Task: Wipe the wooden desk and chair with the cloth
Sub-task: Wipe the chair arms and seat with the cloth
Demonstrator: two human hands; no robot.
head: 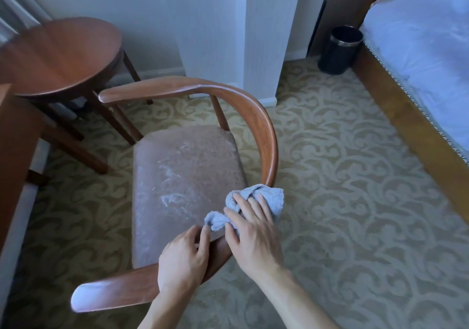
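Observation:
A wooden chair [264, 125] with a curved back rail and a plastic-covered seat stands in the middle of the view. A bunched light blue cloth [269, 196] lies on the near part of the curved rail. My right hand [253, 229] presses down on the cloth with fingers spread over it. My left hand [182, 260] grips the rail just left of the cloth, its fingers curled over the wood. The edge of a wooden desk [15, 151] shows at the far left.
A round wooden side table [63, 51] stands at the back left, close to the chair's far arm. A black waste bin [340, 49] sits by the wall at the back right. A bed with a wooden frame [406, 115] runs along the right. Patterned carpet covers the floor.

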